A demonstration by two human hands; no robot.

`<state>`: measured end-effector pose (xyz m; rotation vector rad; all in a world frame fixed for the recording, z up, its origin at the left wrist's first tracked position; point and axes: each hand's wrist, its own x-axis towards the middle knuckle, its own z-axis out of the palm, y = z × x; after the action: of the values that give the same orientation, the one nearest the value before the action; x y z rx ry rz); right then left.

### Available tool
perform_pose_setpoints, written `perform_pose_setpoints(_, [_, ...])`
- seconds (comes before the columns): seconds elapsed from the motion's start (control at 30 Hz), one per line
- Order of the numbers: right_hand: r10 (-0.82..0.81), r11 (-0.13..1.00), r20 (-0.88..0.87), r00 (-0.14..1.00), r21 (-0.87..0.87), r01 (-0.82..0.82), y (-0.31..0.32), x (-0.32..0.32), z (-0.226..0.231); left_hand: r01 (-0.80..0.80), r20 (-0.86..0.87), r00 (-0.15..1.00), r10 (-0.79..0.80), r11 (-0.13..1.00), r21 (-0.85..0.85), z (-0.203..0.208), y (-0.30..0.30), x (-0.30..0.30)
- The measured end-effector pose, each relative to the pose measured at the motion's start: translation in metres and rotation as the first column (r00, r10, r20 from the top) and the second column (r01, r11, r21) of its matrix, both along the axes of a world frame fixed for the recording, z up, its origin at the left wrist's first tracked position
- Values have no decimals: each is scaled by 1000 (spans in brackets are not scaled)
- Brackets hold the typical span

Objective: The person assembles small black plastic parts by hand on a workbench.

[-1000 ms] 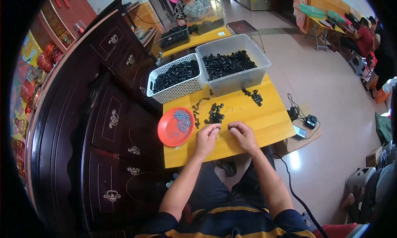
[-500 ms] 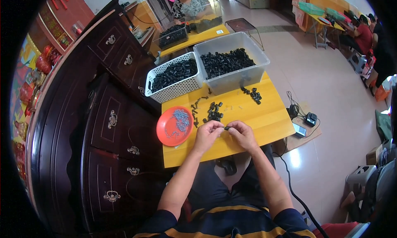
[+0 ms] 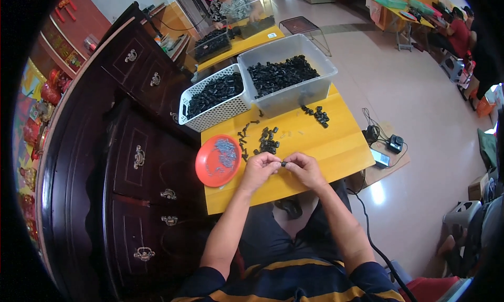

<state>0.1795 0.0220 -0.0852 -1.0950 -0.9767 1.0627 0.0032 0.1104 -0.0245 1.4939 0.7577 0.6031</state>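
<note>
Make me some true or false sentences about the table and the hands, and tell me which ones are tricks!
1. The left hand and right hand have their fingers together at a small black piece. True.

2. The white basket stands to the right of the clear bin. False: it stands to the left of it.

3. The red plate has small grey-blue bits on it. True.

4. The clear bin is empty. False: lots of black pieces lie in it.

5. The table has a yellow top. True.
</note>
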Motion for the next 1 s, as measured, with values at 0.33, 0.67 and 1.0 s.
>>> perform_pose_setpoints(0.33, [45, 999, -51, 998, -12, -46, -2, 3, 0, 9, -178, 981, 71, 911, 412, 11, -5, 7])
perform_pose_setpoints(0.67, [40, 999, -52, 998, 9, -40, 1, 4, -11, 99, -236, 971, -21, 941, 323, 16, 0, 13])
perform_pose_setpoints(1.0, [-37, 991, -572, 820, 85, 104, 6, 19, -12, 84, -199, 976, 92, 682, 726, 30, -22, 57])
